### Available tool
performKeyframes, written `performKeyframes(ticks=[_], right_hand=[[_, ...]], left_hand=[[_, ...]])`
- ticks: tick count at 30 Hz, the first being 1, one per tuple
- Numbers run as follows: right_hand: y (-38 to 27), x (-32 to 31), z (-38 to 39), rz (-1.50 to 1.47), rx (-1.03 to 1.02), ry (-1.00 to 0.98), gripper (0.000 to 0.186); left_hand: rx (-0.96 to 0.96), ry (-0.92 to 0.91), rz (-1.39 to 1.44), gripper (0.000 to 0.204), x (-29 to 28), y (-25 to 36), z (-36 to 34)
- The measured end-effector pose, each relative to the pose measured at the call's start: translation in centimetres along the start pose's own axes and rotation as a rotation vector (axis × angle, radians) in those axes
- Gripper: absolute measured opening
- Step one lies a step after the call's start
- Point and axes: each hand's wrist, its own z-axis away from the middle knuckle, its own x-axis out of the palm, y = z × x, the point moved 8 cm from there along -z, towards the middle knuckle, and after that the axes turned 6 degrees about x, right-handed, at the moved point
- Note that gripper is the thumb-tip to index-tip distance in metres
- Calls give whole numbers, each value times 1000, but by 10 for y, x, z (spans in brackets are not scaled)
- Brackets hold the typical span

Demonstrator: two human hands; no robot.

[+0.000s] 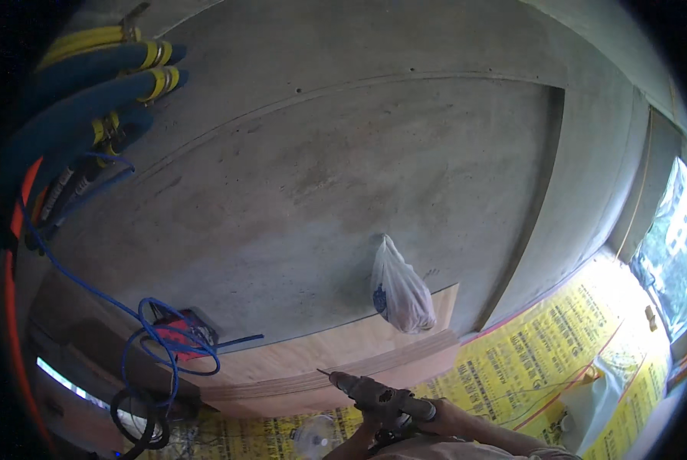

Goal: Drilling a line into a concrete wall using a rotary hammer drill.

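Note:
At the lower middle I hold a dark, dusty power drill point(378, 395) with a thin bit pointing left and toward the wall. My right hand point(444, 419) is closed at the drill's rear, its forearm coming in from the lower right. Below the drill body, my left hand point(370, 429) is closed around its lower part; the fingers are partly hidden. The bit's tip shows in front of a stack of plywood sheets point(297, 366), and I cannot tell whether it touches anything.
A white plastic bag point(404, 295) hangs on the concrete wall point(313, 192). Blue hoses point(90, 100) hang at upper left; a coiled blue cable point(148, 330) crosses a red-and-black bag point(186, 333). Yellow printed sheeting point(512, 376) covers the floor. A clear round container point(313, 437) stands near my left arm.

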Motion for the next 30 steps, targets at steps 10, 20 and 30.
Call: performKeyframes(ticks=[10,20,30], right_hand=[[23,10,3,-108,-78,-134,44],[16,12,4,-47,-115,-78,38],[29,15,8,36,-105,12,47]], left_hand=[[77,-143,-565,44,36,34,24],[98,-309,-1034,43,81,42,58],[28,-392,-1190,40,119,41,65]])
